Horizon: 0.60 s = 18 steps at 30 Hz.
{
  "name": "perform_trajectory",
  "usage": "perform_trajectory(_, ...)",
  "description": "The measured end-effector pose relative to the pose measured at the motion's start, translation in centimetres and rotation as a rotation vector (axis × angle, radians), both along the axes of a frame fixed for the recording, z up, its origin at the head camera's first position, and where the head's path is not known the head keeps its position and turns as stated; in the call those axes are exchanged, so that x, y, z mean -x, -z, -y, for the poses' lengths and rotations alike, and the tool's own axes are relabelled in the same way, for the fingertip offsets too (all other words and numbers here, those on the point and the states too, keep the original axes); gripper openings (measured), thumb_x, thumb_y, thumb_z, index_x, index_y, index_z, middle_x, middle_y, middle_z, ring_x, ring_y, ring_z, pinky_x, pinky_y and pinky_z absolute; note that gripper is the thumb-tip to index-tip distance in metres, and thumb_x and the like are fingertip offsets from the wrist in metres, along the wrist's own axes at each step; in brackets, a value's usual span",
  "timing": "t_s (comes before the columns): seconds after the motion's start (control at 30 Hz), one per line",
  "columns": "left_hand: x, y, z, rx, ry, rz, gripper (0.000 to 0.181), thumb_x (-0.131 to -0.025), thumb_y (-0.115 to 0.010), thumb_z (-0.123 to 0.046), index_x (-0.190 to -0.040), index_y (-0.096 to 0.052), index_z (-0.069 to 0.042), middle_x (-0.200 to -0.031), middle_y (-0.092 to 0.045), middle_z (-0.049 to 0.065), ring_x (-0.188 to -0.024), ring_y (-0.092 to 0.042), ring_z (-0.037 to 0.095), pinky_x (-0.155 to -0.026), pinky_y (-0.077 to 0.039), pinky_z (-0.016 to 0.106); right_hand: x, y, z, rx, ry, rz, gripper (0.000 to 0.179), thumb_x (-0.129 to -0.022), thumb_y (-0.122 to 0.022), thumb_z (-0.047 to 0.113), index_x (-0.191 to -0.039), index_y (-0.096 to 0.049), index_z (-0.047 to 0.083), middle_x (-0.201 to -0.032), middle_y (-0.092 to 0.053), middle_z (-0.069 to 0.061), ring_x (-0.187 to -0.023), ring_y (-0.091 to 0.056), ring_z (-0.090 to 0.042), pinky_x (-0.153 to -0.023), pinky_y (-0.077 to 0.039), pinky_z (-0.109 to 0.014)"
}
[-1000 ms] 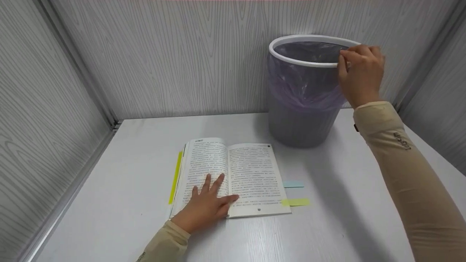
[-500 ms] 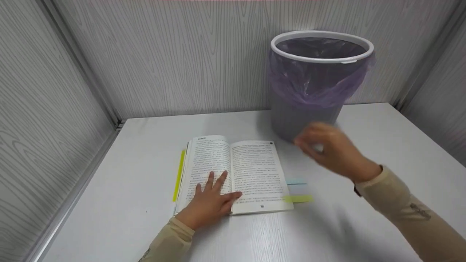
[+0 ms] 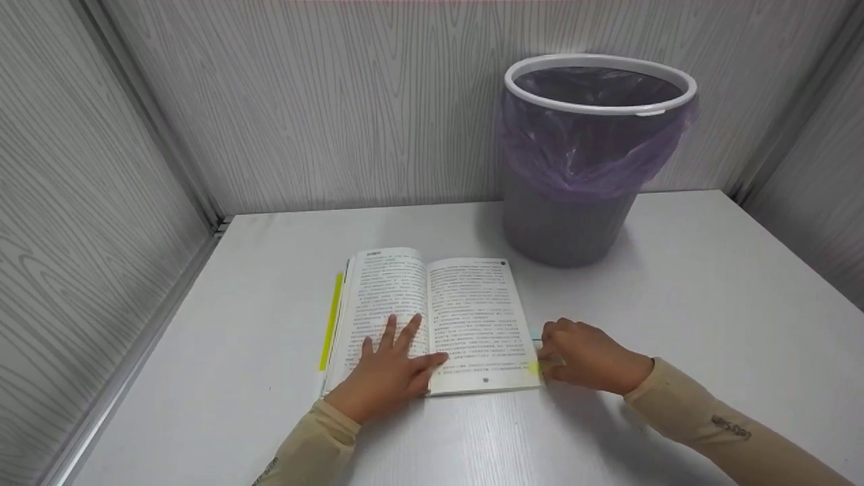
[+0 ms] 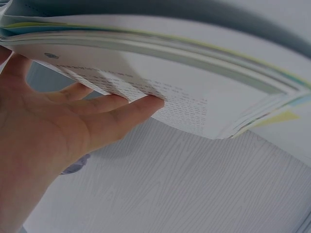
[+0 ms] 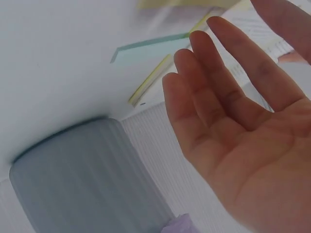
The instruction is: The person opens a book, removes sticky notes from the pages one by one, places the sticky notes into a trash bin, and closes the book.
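Observation:
An open book (image 3: 472, 290) with printed pages lies on the white table. My left hand (image 3: 381, 378) rests on its lower left page, fingers spread, the thumb reaching across the middle fold. At the lower right page edge is my right hand (image 3: 587, 358), beside a yellow sticky tab (image 3: 534, 368) that it mostly covers. A light blue sticky tab (image 5: 150, 48) also sticks out from that edge. In the right wrist view the right hand's fingers are gently bent, with the thumb apart from them; no grip on a tab shows.
A grey waste bin (image 3: 567, 229) with a white rim and purple liner (image 3: 574, 162) stands behind the book to the right, near the back wall (image 3: 351, 108). A yellow strip (image 3: 331, 320) shows along the book's left edge.
My right hand has come down from the bin's rim to the right page edge, over the tabs. A small pale piece now shows on the rim. The left hand stays on the book.

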<state>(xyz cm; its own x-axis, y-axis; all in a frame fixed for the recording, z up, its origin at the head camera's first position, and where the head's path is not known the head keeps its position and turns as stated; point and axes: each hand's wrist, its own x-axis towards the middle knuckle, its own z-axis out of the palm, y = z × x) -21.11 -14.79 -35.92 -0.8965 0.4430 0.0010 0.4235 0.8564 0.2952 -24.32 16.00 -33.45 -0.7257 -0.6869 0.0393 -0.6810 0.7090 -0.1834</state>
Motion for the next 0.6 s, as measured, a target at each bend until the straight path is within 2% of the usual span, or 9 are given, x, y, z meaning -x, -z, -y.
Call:
perform_trajectory(0.2,0.0,-0.3,0.1,-0.01,0.0,-0.006,0.035,-0.102,-0.042,-0.035,-0.133,-0.059,-0.03,-0.157,-0.019,0.018,-0.141,-0.01,0.052,-0.099,-0.022,0.076,-0.1,0.6,-0.1,0.023,-0.063,-0.095,0.016,-0.077,-0.077,0.002,-0.09,-0.077,0.011,-0.083,-0.062,0.0,-0.07,-0.049,-0.011,-0.06,-0.043,-0.025)
perform_trajectory(0.4,-0.1,-0.2,0.3,-0.019,0.0,-0.008,0.035,-0.102,-0.043,-0.034,-0.132,-0.061,-0.029,-0.157,-0.02,0.02,-0.14,-0.011,0.053,-0.098,-0.022,0.076,-0.3,1.2,0.1,-0.009,-0.095,-0.195,0.009,-0.077,-0.076,0.001,-0.081,-0.074,0.01,-0.079,-0.062,0.0,-0.066,-0.049,-0.009,-0.059,-0.042,-0.026)
perform_trajectory(0.6,-0.2,0.0,0.1,-0.033,0.008,-0.006,0.035,-0.102,-0.043,-0.034,-0.131,-0.061,-0.029,-0.157,-0.02,0.02,-0.14,-0.01,0.053,-0.098,-0.022,0.077,-1.0,1.7,-0.2,-0.063,-0.167,-0.384,0.013,-0.074,-0.078,0.0,-0.076,-0.067,0.007,-0.078,-0.062,0.0,-0.067,-0.055,-0.013,-0.06,-0.042,-0.028)
